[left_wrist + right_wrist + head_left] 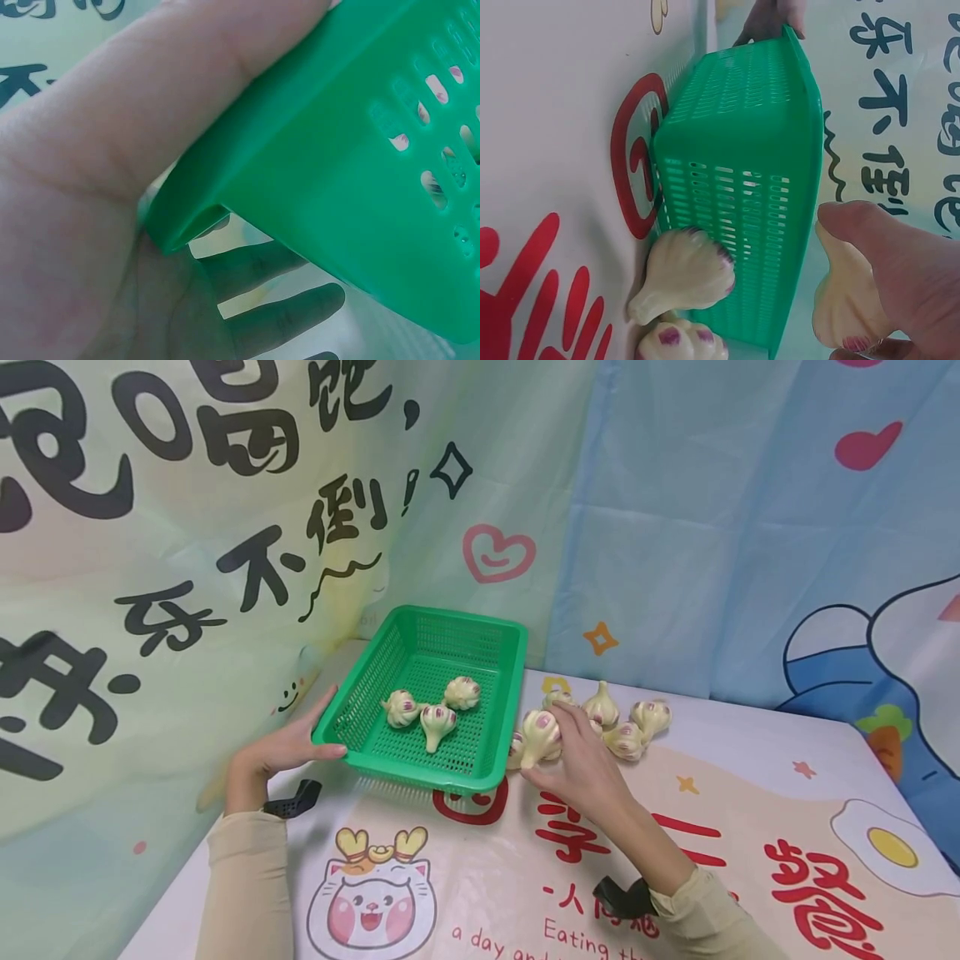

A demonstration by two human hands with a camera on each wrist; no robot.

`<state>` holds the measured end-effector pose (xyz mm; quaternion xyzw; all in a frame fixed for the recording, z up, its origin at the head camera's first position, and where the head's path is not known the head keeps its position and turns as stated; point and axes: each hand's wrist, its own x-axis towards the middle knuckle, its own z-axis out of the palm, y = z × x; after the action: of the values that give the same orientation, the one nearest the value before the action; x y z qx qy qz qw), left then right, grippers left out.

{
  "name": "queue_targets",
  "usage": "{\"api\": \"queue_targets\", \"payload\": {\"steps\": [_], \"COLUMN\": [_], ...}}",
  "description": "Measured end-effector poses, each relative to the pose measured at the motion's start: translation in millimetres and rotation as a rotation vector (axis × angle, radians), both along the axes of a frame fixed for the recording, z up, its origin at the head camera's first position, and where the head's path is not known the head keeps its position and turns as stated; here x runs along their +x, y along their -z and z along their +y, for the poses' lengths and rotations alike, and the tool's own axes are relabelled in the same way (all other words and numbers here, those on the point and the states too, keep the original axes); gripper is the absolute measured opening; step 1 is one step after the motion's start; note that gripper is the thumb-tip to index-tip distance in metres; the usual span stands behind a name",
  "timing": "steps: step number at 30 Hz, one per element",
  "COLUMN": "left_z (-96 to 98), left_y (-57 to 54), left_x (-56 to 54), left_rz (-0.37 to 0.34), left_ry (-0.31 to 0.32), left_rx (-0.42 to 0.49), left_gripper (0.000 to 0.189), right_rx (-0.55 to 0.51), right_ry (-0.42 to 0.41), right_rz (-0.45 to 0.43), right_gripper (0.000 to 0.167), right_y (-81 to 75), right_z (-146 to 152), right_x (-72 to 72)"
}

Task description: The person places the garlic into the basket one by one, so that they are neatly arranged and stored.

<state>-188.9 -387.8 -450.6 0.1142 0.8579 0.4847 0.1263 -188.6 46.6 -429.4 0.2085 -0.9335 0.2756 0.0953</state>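
A green plastic basket point(431, 774) with slotted sides stands on the table at the left of centre. Three garlic bulbs point(438, 723) lie on its floor. My left hand point(292, 745) grips the basket's near left corner, thumb over the rim and the other fingers outside and below it, as the left wrist view shows. Just right of the basket, my right hand point(588, 768) holds a garlic bulb point(847, 296) between thumb and fingers. In the right wrist view this bulb is raised near the basket's rim, and two more bulbs point(686, 270) lie beside the basket wall.
Several garlic bulbs point(625, 741) are clustered beyond and right of my right hand. A printed cloth point(420, 902) covers the table. Hanging printed curtains point(675, 527) close off the back and left side, near the basket.
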Motion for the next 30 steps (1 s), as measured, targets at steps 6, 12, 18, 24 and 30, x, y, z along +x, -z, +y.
{"api": "queue_targets", "payload": {"steps": [6, 12, 18, 24, 30], "left_z": [0.7, 0.6, 0.9, 0.9, 0.5], "left_y": [-0.7, -1.1, -0.7, -0.5, -0.4], "left_x": [0.9, 1.2, 0.6, 0.6, 0.4], "left_rz": [0.0, -0.01, -0.008, -0.008, -0.001], "left_ry": [0.003, 0.003, 0.005, -0.003, 0.002], "left_rx": [0.004, 0.021, 0.019, 0.013, 0.015], "left_gripper": [0.108, 0.108, 0.108, 0.109, 0.109], "right_rx": [0.009, 0.028, 0.015, 0.017, 0.027], "right_ry": [-0.007, -0.012, -0.008, -0.023, -0.022], "right_rz": [0.033, 0.055, 0.008, 0.007, -0.017], "right_gripper": [0.089, 0.092, 0.095, 0.093, 0.092], "right_y": [-3.4, -6.6, -10.3, -13.2, -15.0], "right_z": [-5.3, -10.2, -13.2, -16.6, -22.2], "right_x": [-3.4, -9.5, -16.0, -24.2, -32.8]}}
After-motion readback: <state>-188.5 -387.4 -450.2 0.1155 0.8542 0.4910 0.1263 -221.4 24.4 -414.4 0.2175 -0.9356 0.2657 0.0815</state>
